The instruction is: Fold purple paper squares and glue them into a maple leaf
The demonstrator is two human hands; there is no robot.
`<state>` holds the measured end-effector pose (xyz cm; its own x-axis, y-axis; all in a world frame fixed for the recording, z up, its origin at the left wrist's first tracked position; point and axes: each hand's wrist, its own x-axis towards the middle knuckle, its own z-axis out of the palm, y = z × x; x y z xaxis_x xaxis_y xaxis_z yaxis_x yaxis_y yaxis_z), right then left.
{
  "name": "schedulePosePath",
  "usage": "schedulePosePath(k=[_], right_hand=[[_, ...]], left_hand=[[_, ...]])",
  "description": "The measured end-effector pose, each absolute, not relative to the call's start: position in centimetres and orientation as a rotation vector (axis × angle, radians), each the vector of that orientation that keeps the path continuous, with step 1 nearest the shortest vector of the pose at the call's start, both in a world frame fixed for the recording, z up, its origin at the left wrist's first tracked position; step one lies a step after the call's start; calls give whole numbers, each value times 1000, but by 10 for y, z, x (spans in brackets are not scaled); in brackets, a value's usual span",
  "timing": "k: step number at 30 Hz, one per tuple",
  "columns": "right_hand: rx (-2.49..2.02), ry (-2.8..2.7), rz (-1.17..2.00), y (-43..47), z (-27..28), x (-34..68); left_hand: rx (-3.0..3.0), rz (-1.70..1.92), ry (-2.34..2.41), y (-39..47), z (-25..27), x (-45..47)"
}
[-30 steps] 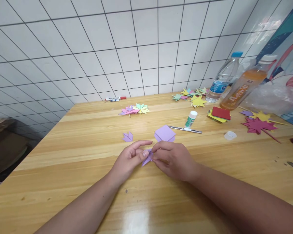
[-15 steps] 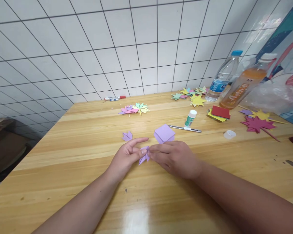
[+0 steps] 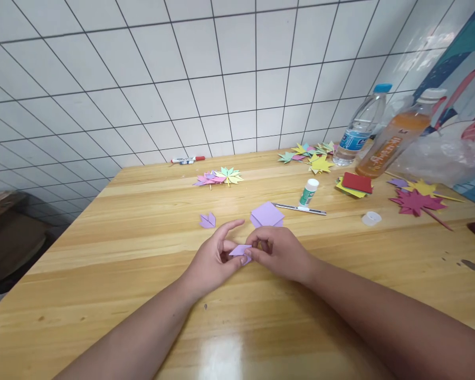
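Pinched between the left hand (image 3: 209, 264), forefinger raised, and the curled right hand (image 3: 282, 254), the purple paper (image 3: 239, 250) looks part-folded, one folded piece (image 3: 208, 220) done at its ten o'clock, flat sheets (image 3: 266, 214) seemingly left at one.

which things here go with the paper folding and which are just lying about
Likely in the job:
folded purple paper, held by left hand and right hand
small purple piece
purple sheets
perhaps glue stick

Likely just lying about:
water bottle
orange drink bottle
marker
plastic bag
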<state>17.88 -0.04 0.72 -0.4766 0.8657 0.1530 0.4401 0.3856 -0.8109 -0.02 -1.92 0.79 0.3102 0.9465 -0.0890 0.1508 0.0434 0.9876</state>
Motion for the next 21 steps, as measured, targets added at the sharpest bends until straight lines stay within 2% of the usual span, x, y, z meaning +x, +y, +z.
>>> schedulePosePath(k=[4,7,15,21], right_hand=[[-1195,-1923,1234,3,3,176],[-1217,-1837,1315,4,3,176],[-1147,-2014,1184,1,4,176],[-1160,-1974,1255,5,0,179]], left_hand=[[1517,817,1103,-20,6,0],[1510,859,1120,-20,5,0],[1575,810,1106,-24,4,1],[1485,914,1132,-20,3,1]])
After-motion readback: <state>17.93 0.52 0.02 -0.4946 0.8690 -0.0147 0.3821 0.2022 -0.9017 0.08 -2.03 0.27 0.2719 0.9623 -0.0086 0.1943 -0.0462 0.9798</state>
